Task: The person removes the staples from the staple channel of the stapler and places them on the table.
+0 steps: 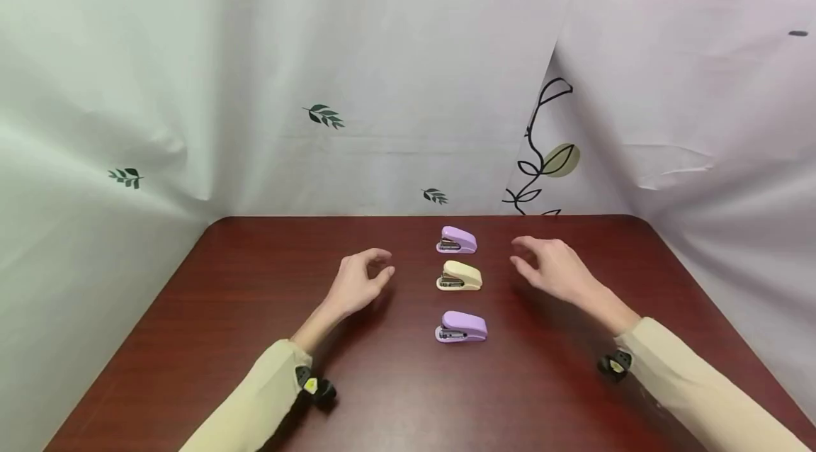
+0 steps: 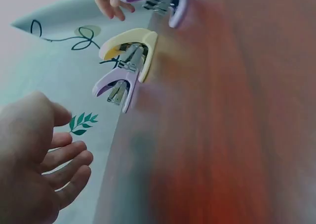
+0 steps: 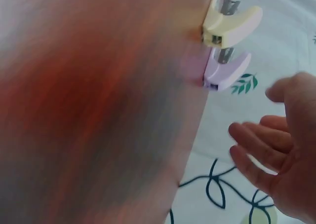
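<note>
Three small staplers stand in a column on the table, their noses toward the left hand. The far purple stapler (image 1: 457,240) is nearest the back edge, the cream stapler (image 1: 460,276) sits in the middle, and the near purple stapler (image 1: 462,327) is closest to the person. To their left hovers the left hand (image 1: 363,280), fingers loosely bent and holding nothing. On the other side, the right hand (image 1: 550,266) is also bare, its thumb and fingers apart. Both wrist views show relaxed fingers, with the cream stapler (image 2: 129,49) a short way off.
The dark red-brown table (image 1: 255,339) has rounded back corners. A white cloth (image 1: 395,83) printed with leaves hangs behind it and along both sides. Each sleeved wrist carries a small black camera, the left wrist camera (image 1: 316,388) and the right wrist camera (image 1: 615,365).
</note>
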`<state>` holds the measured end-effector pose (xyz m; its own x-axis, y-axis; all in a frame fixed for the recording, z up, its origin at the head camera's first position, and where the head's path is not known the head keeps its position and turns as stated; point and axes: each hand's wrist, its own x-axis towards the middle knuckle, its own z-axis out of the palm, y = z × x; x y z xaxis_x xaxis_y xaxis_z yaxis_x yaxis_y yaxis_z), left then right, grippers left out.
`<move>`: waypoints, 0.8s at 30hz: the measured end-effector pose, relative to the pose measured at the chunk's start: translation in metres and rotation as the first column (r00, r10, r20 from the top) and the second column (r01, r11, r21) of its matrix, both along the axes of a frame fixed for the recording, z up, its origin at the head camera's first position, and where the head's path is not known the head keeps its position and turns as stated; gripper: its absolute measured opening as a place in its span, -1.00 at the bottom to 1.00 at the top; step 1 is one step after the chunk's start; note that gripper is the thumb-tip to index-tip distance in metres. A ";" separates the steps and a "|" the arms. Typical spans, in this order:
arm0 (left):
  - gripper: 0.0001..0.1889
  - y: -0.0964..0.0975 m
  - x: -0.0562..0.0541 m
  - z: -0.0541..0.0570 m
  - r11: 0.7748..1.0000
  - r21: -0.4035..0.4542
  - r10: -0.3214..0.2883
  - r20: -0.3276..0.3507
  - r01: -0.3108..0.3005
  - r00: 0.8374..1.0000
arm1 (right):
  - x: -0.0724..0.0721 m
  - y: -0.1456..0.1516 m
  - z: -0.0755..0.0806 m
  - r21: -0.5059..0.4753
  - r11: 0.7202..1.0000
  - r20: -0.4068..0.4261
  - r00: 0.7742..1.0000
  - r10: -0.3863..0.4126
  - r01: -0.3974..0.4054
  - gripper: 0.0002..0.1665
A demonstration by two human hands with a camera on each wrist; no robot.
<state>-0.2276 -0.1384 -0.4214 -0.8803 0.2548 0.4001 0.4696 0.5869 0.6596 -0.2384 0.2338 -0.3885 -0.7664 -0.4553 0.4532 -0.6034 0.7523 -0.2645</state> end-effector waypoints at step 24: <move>-0.73 0.090 -0.078 -0.025 0.994 0.073 0.069 0.119 -0.078 0.991 | -0.067 -0.080 -0.008 -0.089 0.994 0.187 0.979 0.085 -0.069 -0.64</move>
<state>-0.3061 -0.0483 -0.4468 -0.9371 0.1594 0.3104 0.3447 0.5621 0.7519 -0.3057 0.1536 -0.3966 -0.8061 -0.4837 0.3410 -0.5915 0.6764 -0.4388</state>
